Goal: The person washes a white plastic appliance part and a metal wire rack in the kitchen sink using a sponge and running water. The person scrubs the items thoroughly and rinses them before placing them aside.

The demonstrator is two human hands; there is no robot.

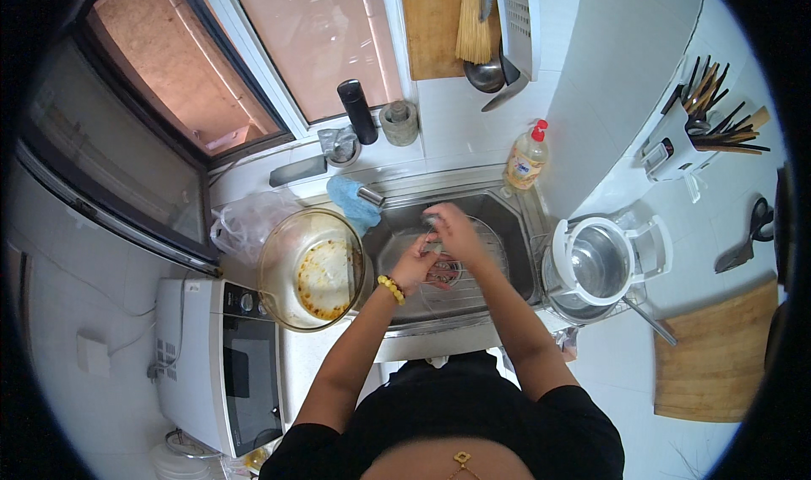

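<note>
A round metal wire rack [496, 242] is held tilted over the stainless steel sink [389, 239]. My left hand [415, 269], with a yellow bead bracelet at its wrist, grips the rack near its left side, and some fingers show through the wires. Above it my right hand [457, 234] is blurred at the rack's far left rim. A small grey object [431, 219], perhaps a scouring pad, shows at its fingertips; blur hides its exact kind. Behind the sink's left end, a blue cloth [345, 201] lies by the metal faucet [371, 195].
Left of the sink stands a large glass bowl [269, 271] with orange residue, beside a microwave oven [250, 366]. A dish soap bottle [526, 160] is at the back right corner. A pot with a white-handled strainer [599, 261] stands to the right, near a wooden cutting board [716, 359].
</note>
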